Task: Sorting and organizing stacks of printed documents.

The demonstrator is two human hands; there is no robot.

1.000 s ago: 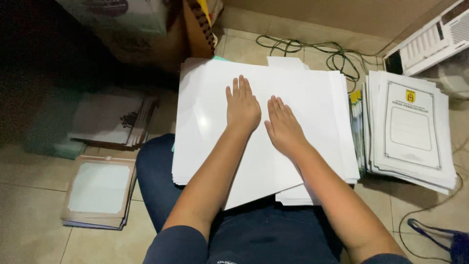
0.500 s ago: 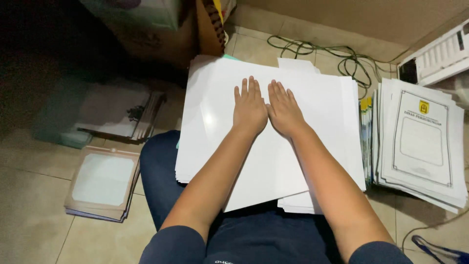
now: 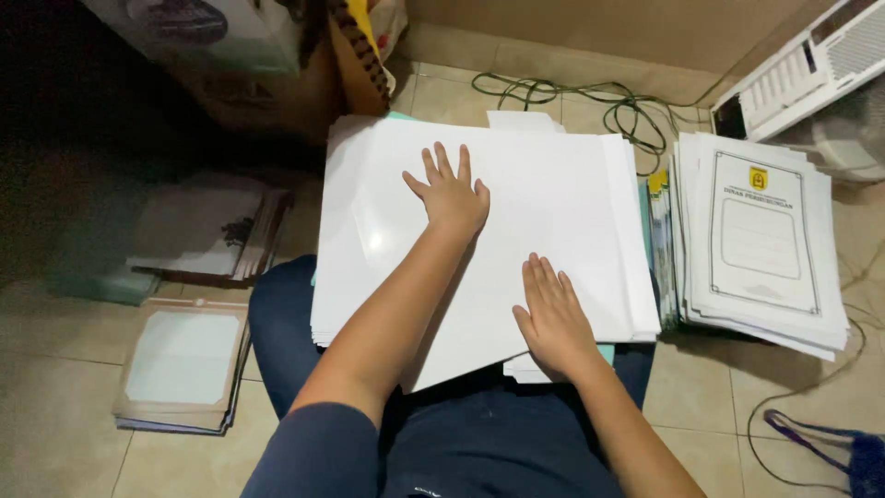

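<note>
Floor: tiled floor [image 3: 55, 369], person seated on it.
Stack: white sheet stack [image 3: 553, 194] lies across the lap and floor, edges fanned unevenly.
Handling: judged light per sheet, flexible, glossy and likely slippery; best gripped at the long side edges.
Printed pile: bordered certificates [image 3: 761, 240] just beside the stack.
Left hand [image 3: 452, 195]: flat, fingers spread, pressing the top sheet.
Right hand [image 3: 553, 318]: flat, fingers together, near the front edge.
</note>
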